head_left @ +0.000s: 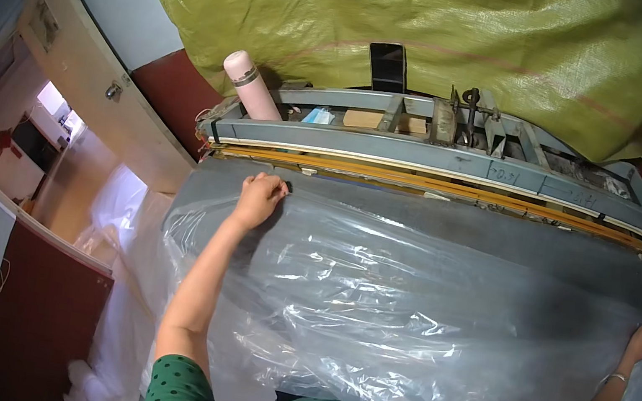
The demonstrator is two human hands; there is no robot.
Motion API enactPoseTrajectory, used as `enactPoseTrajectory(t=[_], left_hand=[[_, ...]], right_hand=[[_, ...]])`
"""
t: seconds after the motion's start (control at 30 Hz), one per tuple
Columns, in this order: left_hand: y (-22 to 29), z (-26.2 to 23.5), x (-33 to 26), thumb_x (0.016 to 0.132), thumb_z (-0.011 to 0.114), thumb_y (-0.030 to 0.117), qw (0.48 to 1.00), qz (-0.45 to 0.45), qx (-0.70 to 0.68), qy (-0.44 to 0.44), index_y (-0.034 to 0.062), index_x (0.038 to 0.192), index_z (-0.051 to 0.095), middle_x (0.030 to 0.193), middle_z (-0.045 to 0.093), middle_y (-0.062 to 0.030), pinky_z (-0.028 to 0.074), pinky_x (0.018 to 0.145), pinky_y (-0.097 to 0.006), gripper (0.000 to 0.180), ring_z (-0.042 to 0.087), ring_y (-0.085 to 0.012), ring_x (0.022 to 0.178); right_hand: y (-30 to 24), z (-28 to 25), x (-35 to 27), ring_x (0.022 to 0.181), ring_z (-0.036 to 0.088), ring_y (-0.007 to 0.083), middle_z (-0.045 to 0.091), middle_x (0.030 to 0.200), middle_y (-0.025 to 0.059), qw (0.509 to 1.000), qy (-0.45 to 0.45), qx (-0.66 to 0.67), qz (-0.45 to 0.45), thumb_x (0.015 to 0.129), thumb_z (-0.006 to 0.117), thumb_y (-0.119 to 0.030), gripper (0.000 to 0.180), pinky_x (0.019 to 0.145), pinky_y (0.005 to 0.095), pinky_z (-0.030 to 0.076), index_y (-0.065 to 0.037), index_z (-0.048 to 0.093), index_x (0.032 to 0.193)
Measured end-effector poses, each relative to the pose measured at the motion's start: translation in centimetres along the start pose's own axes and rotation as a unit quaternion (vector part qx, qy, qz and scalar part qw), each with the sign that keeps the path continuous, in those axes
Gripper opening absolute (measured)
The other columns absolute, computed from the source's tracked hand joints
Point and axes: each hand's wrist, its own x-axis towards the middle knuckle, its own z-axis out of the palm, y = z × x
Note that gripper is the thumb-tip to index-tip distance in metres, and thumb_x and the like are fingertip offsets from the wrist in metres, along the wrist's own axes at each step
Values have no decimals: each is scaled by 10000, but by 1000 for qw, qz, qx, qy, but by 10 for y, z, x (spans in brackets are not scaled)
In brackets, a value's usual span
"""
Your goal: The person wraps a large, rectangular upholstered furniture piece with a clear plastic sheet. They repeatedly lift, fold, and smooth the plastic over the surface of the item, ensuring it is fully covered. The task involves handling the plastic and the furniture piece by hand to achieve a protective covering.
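Note:
A wide sheet of clear plastic film (pixel 372 302) lies wrinkled and shiny over a dark grey tabletop (pixel 453 223), its near part hanging down towards my body. My left hand (pixel 259 200) is at the film's far edge on the left, fingers bent and pinched together on the film. Far out on the right, my right hand (pixel 641 339), with a bracelet at the wrist, grips the film's side by the table's right end. Its fingers are partly hidden.
Behind the tabletop runs a grey metal frame (pixel 430 158) with orange strips (pixel 426 184). On it are a pink thermos (pixel 252 85), a dark phone (pixel 387 67) and a metal clamp (pixel 471 115). A yellow-green woven sheet (pixel 420 13) hangs behind; an open doorway (pixel 51 138) is left.

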Motion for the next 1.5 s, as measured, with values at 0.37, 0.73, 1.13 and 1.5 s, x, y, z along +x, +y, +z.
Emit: enactPoseTrajectory(t=[0.37,0.73,1.13,1.5], left_hand=[[24,9,-9,728,653,123,993,-57,19,104,71,753,584,771,587,-64,399,734,-394,90,529,-269,819],[-54,11,15,882,464,171,862,-160,-317,363,62,800,462,671,379,26,329,522,-232,136,358,-77,588],[-165,69,66,911,507,182,863,-158,-374,301,57,823,494,750,429,33,330,656,-207,153,371,-70,700],[-175,63,57,883,489,140,825,-242,-423,288,84,899,462,796,499,-10,423,597,-238,64,465,-102,711]], right_hand=[[94,3,14,771,522,89,566,882,-7,840,-98,532,48,882,551,-366,320,685,233,440,-91,574,1043],[-127,-38,3,612,476,255,507,667,139,947,169,267,-59,890,460,-222,244,608,380,408,-14,514,775],[-198,36,14,512,473,100,520,593,13,897,106,423,-73,862,572,-154,136,500,254,388,-47,519,797],[-194,27,14,578,557,153,573,685,69,827,46,551,97,786,606,-148,155,556,292,466,-30,513,821]])
